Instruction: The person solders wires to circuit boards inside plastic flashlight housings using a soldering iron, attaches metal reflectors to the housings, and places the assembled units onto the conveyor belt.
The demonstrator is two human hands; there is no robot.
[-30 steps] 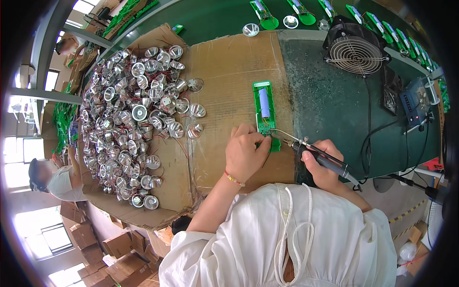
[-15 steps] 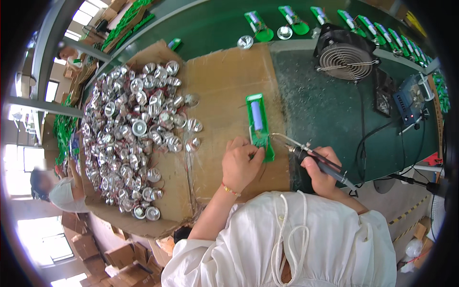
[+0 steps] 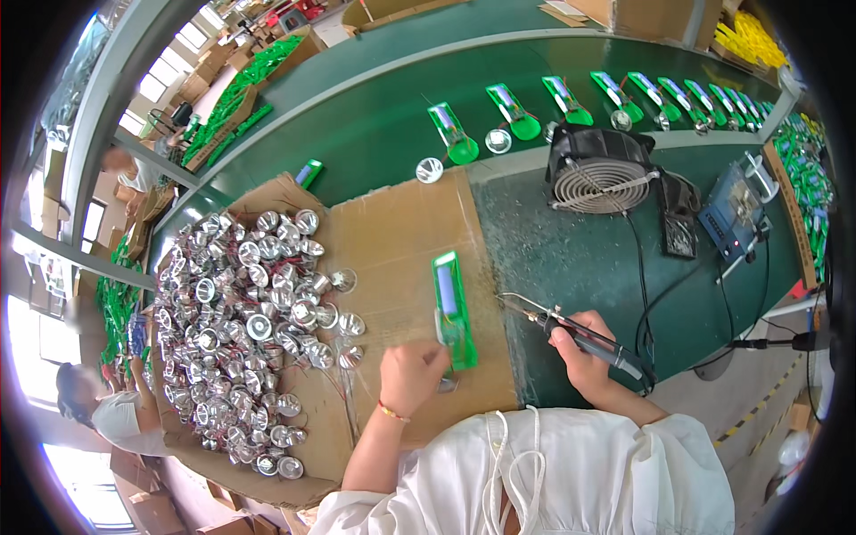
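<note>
A long green plastic housing (image 3: 463, 346) with a pale blue cylindrical battery (image 3: 447, 289) inside lies on the brown cardboard sheet in front of me. My left hand (image 3: 410, 374) is closed at the housing's lower left side; its fingertips are blurred, and what they pinch cannot be made out. Just below those fingers, a small silvery piece (image 3: 448, 384) is partly hidden. My right hand (image 3: 585, 355) grips a soldering iron (image 3: 599, 344) with a thin metal tube alongside. The iron's tip points left, right of the housing and apart from it.
Many silver reflector cups (image 3: 259, 327) with wires fill a cardboard box at left. A black fan (image 3: 599, 174) and a blue soldering station (image 3: 733, 214) stand at right. Green housings (image 3: 508, 114) line the far bench. People sit far left.
My view has tilted up, so the bench appears lower. My left hand has drawn off the housing's lower end to its left side. The iron tip has moved away from the housing.
</note>
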